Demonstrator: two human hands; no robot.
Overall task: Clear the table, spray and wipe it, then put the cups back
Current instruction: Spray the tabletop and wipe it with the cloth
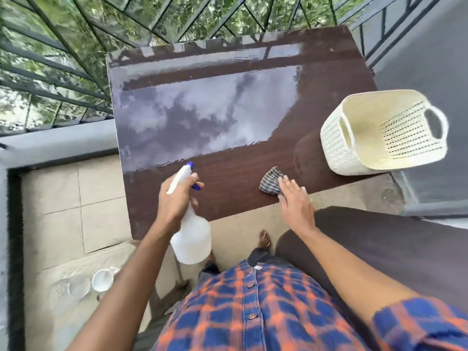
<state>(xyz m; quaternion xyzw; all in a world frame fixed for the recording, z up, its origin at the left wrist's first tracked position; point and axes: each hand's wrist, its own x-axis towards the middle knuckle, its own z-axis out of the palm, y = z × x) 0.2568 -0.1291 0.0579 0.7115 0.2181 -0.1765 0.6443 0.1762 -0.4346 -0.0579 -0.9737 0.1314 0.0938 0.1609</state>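
A glossy dark brown table (228,127) stands in front of me and reflects the sky. My left hand (177,198) grips a white spray bottle (191,236) with a blue nozzle, held over the table's near left edge and pointing at the top. My right hand (295,198) rests flat, fingers spread, on the near part of a grey checked cloth (271,182) that lies at the table's near edge. A white cup (102,279) sits on the floor at the lower left.
A cream woven basket (379,133) with handles stands empty on the table's right edge. A black metal railing (63,59) runs behind and to the left. A dark brown seat (392,249) lies to my right. Beige floor tiles (76,198) spread on the left.
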